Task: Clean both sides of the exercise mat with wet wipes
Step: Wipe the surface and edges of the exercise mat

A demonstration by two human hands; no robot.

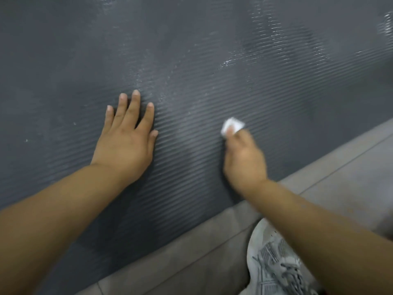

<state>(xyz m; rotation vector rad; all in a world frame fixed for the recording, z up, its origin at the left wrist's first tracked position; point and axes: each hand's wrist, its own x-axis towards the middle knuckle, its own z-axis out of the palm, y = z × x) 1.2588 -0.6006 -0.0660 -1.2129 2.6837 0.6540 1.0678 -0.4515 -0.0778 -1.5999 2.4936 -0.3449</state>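
Dark grey ribbed foam fills most of the view: the exercise mat (212, 60) lies flat on the floor, and its near edge runs diagonally from lower left to upper right. Fine parallel ridges cover its surface. Wet streaks (265, 39) shine across the upper right part, and a fainter damp sheen lies between the two hands.

The left hand (125, 143) rests palm down on the mat with its fingers straight and slightly spread, holding nothing. To its right, well apart from it, the right hand (244, 158) presses a small, bunched white wet wipe (232, 125) against the mat close to the near edge. Its fingertips pinch the wipe, which sticks out beyond them. This hand and the wipe are blurred.

A pale grey and white laced shoe (274, 262) stands on the floor just off the mat's edge, partly hidden under the right forearm. The dark pattern on its side is too blurred to read as lettering.

The floor (340, 167) is laid with matt grey-beige tiles, with thin grout lines running roughly parallel to the mat's edge.
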